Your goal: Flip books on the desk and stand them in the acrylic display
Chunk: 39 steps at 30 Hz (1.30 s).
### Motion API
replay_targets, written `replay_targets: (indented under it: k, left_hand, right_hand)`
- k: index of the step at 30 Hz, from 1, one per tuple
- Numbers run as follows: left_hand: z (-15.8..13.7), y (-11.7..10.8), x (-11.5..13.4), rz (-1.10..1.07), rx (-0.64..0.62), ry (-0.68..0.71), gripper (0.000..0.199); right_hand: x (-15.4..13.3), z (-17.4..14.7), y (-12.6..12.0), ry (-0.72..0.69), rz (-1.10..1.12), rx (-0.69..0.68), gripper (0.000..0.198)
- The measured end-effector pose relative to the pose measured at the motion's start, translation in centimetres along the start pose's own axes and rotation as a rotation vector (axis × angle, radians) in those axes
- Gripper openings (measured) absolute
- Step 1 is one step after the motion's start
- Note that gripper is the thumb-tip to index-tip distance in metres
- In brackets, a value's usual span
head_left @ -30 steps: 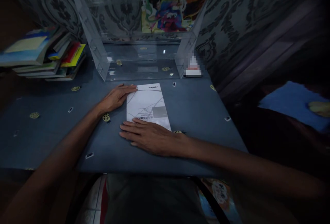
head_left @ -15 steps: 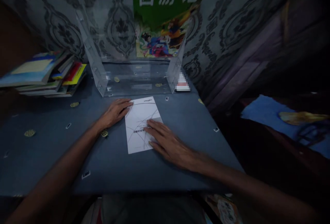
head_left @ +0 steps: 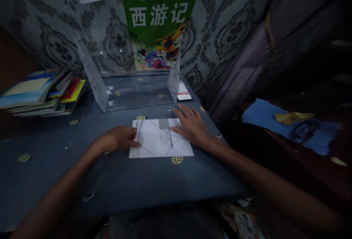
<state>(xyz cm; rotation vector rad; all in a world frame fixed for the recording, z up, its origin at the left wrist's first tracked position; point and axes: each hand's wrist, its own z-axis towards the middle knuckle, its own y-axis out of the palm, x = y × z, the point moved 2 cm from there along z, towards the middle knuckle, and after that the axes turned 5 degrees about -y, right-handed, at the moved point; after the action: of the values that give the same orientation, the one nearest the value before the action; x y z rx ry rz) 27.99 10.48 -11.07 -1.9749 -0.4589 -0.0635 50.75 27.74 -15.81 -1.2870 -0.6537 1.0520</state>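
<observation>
In the head view a white booklet (head_left: 151, 140) with thin curved grey lines and small dark print lies crosswise on the dark blue tablecloth (head_left: 132, 184). My left hand (head_left: 119, 138) is at its left edge, the bent fingers and the thumb apart on the cover. Over the upper right corner rests my right hand (head_left: 192, 123), its fingers spread, some on the booklet and some beyond its far edge. Behind the booklet stands a clear acrylic stand (head_left: 132, 101).
A stack of books (head_left: 35, 88) sits at the left. A green poster (head_left: 159, 15) hangs on the patterned wall. Beside the stand lies a blurred-out flat object (head_left: 184, 91). Past the table's right edge are a purple curtain (head_left: 242, 55) and a blue cloth (head_left: 261, 118).
The booklet has turned from upright to crosswise. My left hand has come down along its left edge, and my right hand has moved up and right to its far corner. The view has shifted.
</observation>
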Motion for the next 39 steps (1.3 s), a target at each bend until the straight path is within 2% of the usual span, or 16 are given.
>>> replay_targets:
  k: [2, 6, 8, 12, 16, 18, 20, 22, 25, 28, 30, 32, 35, 39]
  left_hand:
    - [-0.5, 0.6, 1.4, 0.043, -0.002, 0.047, 0.032]
    - [0.8, 0.7, 3.4, 0.107, 0.299, 0.062, 0.024]
    - [2.0, 0.5, 4.1, 0.124, 0.378, 0.078, 0.027]
    - [4.2, 0.2, 4.7, 0.136, 0.336, 0.072, 0.041]
    - [5.1, 0.7, 4.3, -0.032, 0.198, 0.087, 0.040]
    - [5.0, 1.0, 4.2, -0.167, 0.157, 0.156, 0.031]
    - [4.8, 1.1, 4.3, -0.352, 0.155, 0.297, 0.028]
    - [4.5, 0.8, 4.4, -0.531, 0.161, 0.379, 0.039]
    - [4.1, -0.1, 4.2, -0.781, 0.242, 0.397, 0.050]
    - [3.7, -0.8, 4.1, -0.907, 0.348, 0.392, 0.058]
    - [3.7, -0.9, 4.0, -0.950, 0.441, 0.369, 0.060]
    - [3.8, -1.1, 4.0, -0.973, 0.541, 0.345, 0.060]
    - [3.7, -1.9, 3.9, -0.957, 0.645, 0.331, 0.058]
    - [3.6, -4.4, 3.5, -0.837, 0.771, 0.339, 0.046]
  right_hand:
    - [0.8, -0.1, -0.5, 0.046, -0.015, 0.003, 0.064]
    - [1.0, -1.0, -0.6, 0.090, 0.024, -0.015, 0.059]
    - [0.9, -2.1, -0.3, 0.085, 0.052, -0.023, 0.060]
    - [0.8, -4.8, 0.2, 0.056, 0.101, -0.007, 0.063]
    - [0.8, -7.3, 0.5, 0.037, 0.147, 0.067, 0.064]
    - [1.1, -8.0, 0.7, 0.044, 0.217, 0.107, 0.066]
    - [1.7, -8.1, 0.8, 0.103, 0.341, 0.175, 0.071]
    - [2.5, -7.8, 0.7, 0.229, 0.537, 0.246, 0.076]
    - [3.0, -6.6, 0.1, 0.387, 0.935, 0.304, 0.072]
    - [2.1, -5.1, -0.5, 0.415, 1.310, 0.318, 0.059]
    - [1.0, -4.2, -0.5, 0.413, 1.474, 0.323, 0.051]
    - [-0.3, -3.3, -0.4, 0.391, 1.549, 0.297, 0.046]
    - [-1.6, -1.8, -0.8, 0.312, 1.522, 0.243, 0.047]
    - [-1.0, 1.4, -3.2, 0.144, 1.391, 0.279, 0.048]
